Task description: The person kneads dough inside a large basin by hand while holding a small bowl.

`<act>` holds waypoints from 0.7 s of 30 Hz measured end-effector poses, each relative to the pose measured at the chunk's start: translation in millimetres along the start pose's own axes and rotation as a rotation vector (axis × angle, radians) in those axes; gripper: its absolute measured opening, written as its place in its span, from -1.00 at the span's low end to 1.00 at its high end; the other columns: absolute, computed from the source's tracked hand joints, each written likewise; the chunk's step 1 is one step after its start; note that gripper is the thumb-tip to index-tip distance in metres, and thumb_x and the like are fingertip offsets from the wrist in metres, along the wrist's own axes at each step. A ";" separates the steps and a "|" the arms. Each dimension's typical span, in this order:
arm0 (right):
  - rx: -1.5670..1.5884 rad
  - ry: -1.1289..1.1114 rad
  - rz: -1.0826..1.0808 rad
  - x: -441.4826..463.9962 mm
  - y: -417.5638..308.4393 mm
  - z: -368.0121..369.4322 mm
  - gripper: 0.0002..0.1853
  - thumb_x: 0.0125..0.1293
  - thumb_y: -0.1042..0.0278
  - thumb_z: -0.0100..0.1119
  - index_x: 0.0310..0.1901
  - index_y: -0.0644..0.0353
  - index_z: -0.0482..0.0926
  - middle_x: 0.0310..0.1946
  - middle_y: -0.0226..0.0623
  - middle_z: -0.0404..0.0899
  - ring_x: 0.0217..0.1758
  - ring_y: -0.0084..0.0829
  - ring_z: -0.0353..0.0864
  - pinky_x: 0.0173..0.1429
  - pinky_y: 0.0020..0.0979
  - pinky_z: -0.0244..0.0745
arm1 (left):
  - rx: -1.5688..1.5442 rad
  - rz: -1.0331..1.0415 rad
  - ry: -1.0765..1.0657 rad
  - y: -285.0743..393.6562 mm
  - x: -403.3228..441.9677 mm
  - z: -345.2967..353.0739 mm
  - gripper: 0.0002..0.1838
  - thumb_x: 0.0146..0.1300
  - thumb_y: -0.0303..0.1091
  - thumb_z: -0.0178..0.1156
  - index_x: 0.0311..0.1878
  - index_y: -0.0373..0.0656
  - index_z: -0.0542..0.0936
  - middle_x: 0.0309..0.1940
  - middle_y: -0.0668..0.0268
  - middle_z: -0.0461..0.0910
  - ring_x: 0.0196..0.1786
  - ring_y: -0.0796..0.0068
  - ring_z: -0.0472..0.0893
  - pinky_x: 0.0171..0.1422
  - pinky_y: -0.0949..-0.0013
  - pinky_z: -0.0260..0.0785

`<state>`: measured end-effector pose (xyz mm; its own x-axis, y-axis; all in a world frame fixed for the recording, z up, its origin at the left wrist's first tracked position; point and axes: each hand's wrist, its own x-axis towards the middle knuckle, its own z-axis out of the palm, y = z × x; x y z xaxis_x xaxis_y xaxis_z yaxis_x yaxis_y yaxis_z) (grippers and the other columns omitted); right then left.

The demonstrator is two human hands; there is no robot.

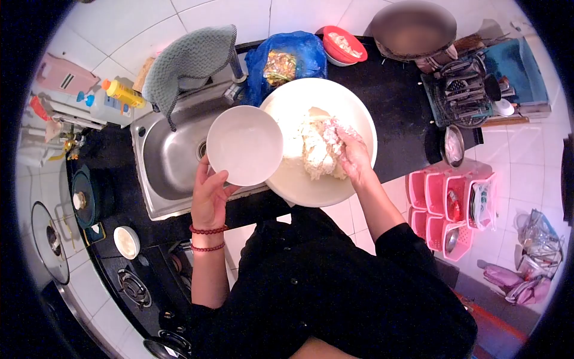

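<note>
My left hand grips the lower rim of a white bowl, tilted so that its inside shows nothing in it. Two red bead bracelets circle that wrist. Beside it, a large white basin holds a lump of shaggy, floury dough. My right hand is in the basin, its flour-coated fingers curled against the right side of the dough. The white bowl overlaps the basin's left edge in view.
At the left is a steel sink with a grey cloth over its tap area. Behind the basin are a blue bag and a red bowl. A utensil rack and pink baskets stand right; a small bowl sits lower left.
</note>
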<state>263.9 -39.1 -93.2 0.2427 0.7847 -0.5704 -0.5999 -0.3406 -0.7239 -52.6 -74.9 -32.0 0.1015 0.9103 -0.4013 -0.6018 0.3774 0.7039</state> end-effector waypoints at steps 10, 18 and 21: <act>-0.002 -0.054 -0.080 8.2 13.2 18.0 -0.74 0.36 0.53 0.03 0.07 0.22 0.50 -0.16 -0.33 0.59 -0.22 -0.51 0.59 -0.21 -0.59 0.54 | 0.045 -0.006 0.013 -0.2 -1.6 -0.5 -0.36 0.18 -0.43 0.20 0.34 -0.15 0.25 0.14 0.18 0.48 0.15 0.30 0.54 0.12 0.20 0.53; -0.038 -0.037 0.023 15.9 17.5 0.3 -0.77 0.35 0.30 0.19 -0.06 0.23 0.57 -0.30 -0.37 0.59 -0.30 -0.54 0.54 -0.25 -0.56 0.49 | 0.029 -0.003 -0.010 -2.0 -2.1 2.9 -0.36 0.18 -0.46 0.19 0.34 -0.15 0.25 0.14 0.16 0.48 0.14 0.30 0.55 0.08 0.22 0.57; -0.063 0.043 0.028 17.5 17.4 1.0 -0.78 0.38 0.30 0.13 -0.06 0.25 0.56 -0.27 -0.34 0.59 -0.33 -0.55 0.52 -0.27 -0.54 0.48 | 0.023 -0.007 -0.017 -2.4 -2.7 3.5 -0.36 0.18 -0.46 0.19 0.34 -0.15 0.24 0.15 0.16 0.47 0.15 0.29 0.55 0.10 0.21 0.56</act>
<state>257.0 -30.8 -115.4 0.2596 0.7519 -0.6060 -0.5581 -0.3953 -0.7295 -48.6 -77.7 -30.6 0.1190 0.9101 -0.3969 -0.5830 0.3876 0.7140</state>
